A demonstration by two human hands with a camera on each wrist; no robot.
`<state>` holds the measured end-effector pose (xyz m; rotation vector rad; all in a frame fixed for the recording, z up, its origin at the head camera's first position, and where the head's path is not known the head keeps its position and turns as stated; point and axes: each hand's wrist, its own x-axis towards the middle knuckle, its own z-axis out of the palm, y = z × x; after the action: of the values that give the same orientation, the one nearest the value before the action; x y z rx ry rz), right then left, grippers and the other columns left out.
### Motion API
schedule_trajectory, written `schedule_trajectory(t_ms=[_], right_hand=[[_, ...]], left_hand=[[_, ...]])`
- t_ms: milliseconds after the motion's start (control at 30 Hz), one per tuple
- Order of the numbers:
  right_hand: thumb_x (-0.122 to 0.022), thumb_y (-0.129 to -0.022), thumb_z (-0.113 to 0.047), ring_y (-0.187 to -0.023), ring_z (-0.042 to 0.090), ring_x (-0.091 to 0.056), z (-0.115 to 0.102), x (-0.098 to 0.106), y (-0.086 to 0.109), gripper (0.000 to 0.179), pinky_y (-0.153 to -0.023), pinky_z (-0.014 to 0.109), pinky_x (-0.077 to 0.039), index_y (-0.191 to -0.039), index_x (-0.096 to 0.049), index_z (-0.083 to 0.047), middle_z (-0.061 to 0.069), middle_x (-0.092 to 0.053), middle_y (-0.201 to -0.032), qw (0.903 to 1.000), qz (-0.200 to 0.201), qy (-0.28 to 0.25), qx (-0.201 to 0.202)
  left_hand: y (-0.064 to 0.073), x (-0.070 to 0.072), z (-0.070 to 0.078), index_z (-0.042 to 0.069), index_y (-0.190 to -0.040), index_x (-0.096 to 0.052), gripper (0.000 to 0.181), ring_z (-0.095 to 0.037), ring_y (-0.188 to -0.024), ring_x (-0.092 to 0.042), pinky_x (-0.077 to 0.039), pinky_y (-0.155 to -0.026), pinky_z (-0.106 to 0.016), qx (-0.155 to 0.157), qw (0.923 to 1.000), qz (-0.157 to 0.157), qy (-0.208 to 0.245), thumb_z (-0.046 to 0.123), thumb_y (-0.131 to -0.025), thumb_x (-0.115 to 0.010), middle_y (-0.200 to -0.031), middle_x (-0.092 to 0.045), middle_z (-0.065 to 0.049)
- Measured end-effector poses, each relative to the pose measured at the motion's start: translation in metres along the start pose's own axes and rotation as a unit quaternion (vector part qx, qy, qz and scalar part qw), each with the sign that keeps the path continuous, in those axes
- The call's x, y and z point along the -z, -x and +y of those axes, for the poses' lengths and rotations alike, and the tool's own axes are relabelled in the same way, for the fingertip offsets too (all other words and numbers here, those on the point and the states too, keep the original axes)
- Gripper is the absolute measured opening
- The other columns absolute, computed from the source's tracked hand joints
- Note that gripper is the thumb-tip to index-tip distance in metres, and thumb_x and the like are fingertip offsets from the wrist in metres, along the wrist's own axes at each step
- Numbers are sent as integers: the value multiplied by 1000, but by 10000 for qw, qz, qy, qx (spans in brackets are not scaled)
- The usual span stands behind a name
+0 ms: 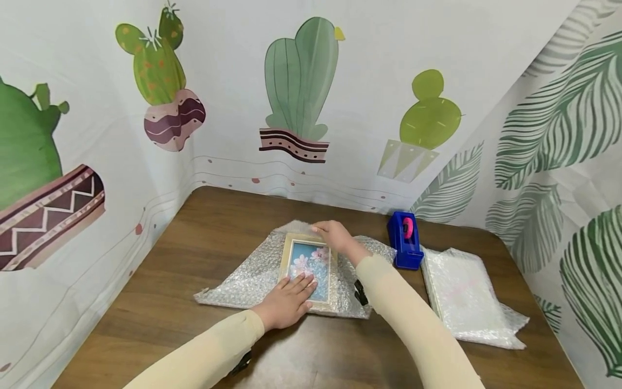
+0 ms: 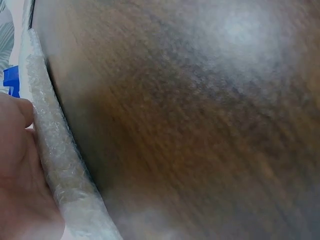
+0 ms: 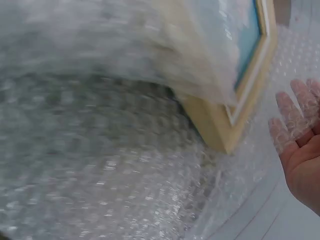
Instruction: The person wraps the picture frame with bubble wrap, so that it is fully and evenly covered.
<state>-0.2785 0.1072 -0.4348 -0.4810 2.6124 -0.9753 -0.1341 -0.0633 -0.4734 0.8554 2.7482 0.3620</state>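
Observation:
A picture frame (image 1: 311, 256) with a pale wooden border and pink flowers on blue lies on a spread sheet of bubble wrap (image 1: 248, 273). My left hand (image 1: 284, 302) rests flat, fingers spread, on the frame's lower left part. In the left wrist view that hand (image 2: 20, 170) lies against the wrapped near edge. At the frame's upper right corner, my right hand (image 1: 335, 236) pinches the far part of the wrap. The right wrist view shows its fingers (image 3: 295, 125) through the clear wrap, beside the frame's corner (image 3: 222, 132); the thumb is hidden there.
Behind the wrap's right side stands a blue tape dispenser (image 1: 407, 243) with a pink core. Further right lies a flat bubble-wrapped package (image 1: 466, 297). The brown wooden table (image 1: 160, 281) meets a cactus-printed cloth (image 1: 233, 108) at the back.

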Motion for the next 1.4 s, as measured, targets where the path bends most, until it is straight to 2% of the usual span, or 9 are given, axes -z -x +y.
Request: schedule_trajectory(t_ms=[267,467,600,700,833,967,1067,1300,1400], right_hand=[[-47,-104,-27,-97,29,-72,10,-24,22,35,-100,46,-53,-130,-65,-11,12,-69,-128,9979,136,463,436],[-50,-103,-22,-127,28,-61,13,-41,25,32,-109,44,-47,-128,-67,-11,8,-67,-132,9770,162,1745,1212],[-49,-103,-18,-134,28,-55,13,-48,28,33,-110,45,-46,-132,-64,-12,7,-61,-139,9629,69,2389,1250],[-47,-103,-19,-140,26,-48,13,-51,31,39,-112,45,-45,-140,-57,-14,5,-52,-149,9549,-173,2752,1106],[-46,-104,-20,-147,26,-38,13,-53,37,44,-118,45,-37,-147,-47,-12,5,-42,-156,9448,-477,3050,1095],[-40,-106,-21,-149,27,-34,11,-55,40,45,-121,46,-32,-150,-42,-9,7,-38,-159,9388,-548,3198,1155],[-34,-106,-23,-151,25,-30,9,-56,41,48,-122,47,-30,-152,-38,-11,5,-34,-161,9430,-651,3097,1029],[-24,-103,-24,-154,23,-23,7,-54,40,53,-126,46,-21,-153,-37,-12,0,-29,-163,9679,-733,2335,576],[-24,-104,-27,-151,24,-30,5,-51,40,52,-125,43,-24,-150,-42,-11,2,-36,-160,9715,-578,2236,534]], left_hand=[[-4,-2,1,10,-152,-39,51,-27,-151,-31,-25,-123,-51,19,10000,5,-55,31,-106,-38,-161,-34,-7],[-4,-6,1,10,-152,-39,52,-26,-151,-31,-24,-123,-51,195,9998,51,48,31,-105,-39,-161,-35,-6],[-4,-6,0,9,-151,-41,49,-28,-150,-32,-24,-123,-53,214,9990,165,343,27,-105,-39,-160,-37,-7],[-5,-8,-2,7,-146,-47,45,-31,-146,-38,-29,-120,-55,59,9982,441,414,22,-104,-41,-156,-43,-9],[-7,-14,-4,7,-138,-57,39,-30,-137,-50,-42,-112,-50,-317,9927,1107,-362,20,-102,-49,-146,-55,-11],[-8,-20,-7,10,-123,-66,31,-30,-124,-53,-47,-106,-42,-567,9675,2087,-1309,24,-96,-60,-133,-57,-16],[-9,-22,-10,6,-117,-64,31,-34,-124,-51,-46,-106,-44,-578,9564,2494,-1407,24,-92,-65,-133,-53,-20],[-12,-16,-15,-9,-142,-42,63,-42,-146,-33,-34,-119,-50,100,9882,1459,-450,31,-97,-59,-156,-34,-28],[-14,-10,-14,-9,-147,-36,71,-40,-149,-29,-28,-122,-49,340,9942,973,-319,37,-97,-57,-158,-30,-26]])
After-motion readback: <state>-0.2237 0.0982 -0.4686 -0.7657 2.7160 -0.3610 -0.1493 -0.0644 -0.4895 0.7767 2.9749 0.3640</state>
